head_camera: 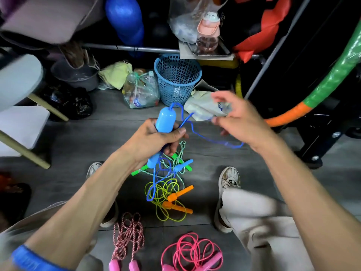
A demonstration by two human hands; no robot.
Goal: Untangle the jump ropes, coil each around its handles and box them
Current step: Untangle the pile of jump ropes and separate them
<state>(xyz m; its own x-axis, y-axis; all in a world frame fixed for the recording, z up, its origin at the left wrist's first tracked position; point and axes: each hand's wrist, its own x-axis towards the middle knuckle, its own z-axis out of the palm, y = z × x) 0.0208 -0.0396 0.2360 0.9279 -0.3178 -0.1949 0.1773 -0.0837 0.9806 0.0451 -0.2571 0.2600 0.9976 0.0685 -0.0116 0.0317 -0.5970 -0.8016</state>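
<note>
My left hand [158, 140] grips the blue handles [166, 120] of a jump rope, held upright above the floor. Its blue cord [207, 138] loops out to the right toward my right hand [237, 119], which is blurred; its fingers are curled near the cord, and whether they pinch it I cannot tell. Below lie a green-handled rope [175, 163] with a twisted green cord, a yellow cord with orange handles [175, 198], a red-white braided rope [128, 237] with pink handles, and a pink rope [192, 251]. Part of the blue cord hangs into the pile.
A blue mesh basket [176, 79] stands ahead, beside a bag of plastic bottles [139, 89]. My shoes [229, 178] flank the ropes on the grey floor. A green-orange hoop [320, 94] leans at right. A white stool [21, 122] stands at left.
</note>
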